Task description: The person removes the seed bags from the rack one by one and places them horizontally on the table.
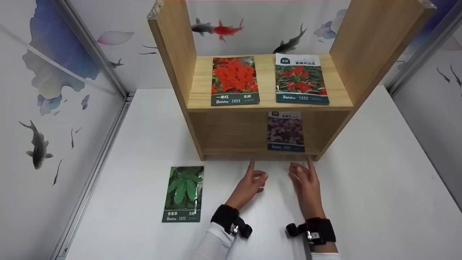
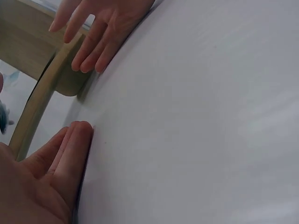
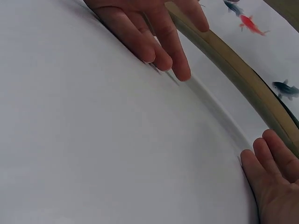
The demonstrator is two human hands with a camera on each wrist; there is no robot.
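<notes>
Wooden shelf [image 1: 267, 79], top edge cropped

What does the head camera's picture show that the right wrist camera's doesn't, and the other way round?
Only the head view shows a green-leaf packet, two red-flower packets, a purple-flower packet and two black wristbands. Only the right wrist view gives a low close-up of the inner sides of the fingers. Both share the left hand, right hand, white table, part of the wooden shelf and the red fish on the wall.
</notes>
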